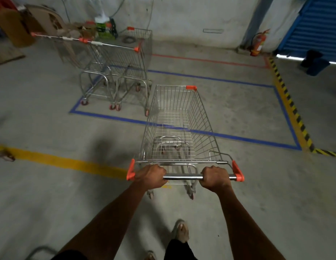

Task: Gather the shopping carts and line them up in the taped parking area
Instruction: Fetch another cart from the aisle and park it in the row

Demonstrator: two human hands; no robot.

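A wire shopping cart (174, 117) with orange corner caps stands right in front of me, its front half over the near line of the blue taped rectangle (216, 79). My left hand (151, 176) grips the left part of its metal handle bar. My right hand (215, 178) grips the right part. Two more carts (114, 72) stand side by side at the left end of the blue rectangle, their handles toward the left.
A yellow floor line (65, 162) runs across at the left. Yellow-black hazard tape (291, 107) borders the rectangle's right side. A red fire extinguisher (258, 44) leans by the back wall. Boxes and clutter (99, 29) sit behind the parked carts. Red tape (210, 61) lies farther back.
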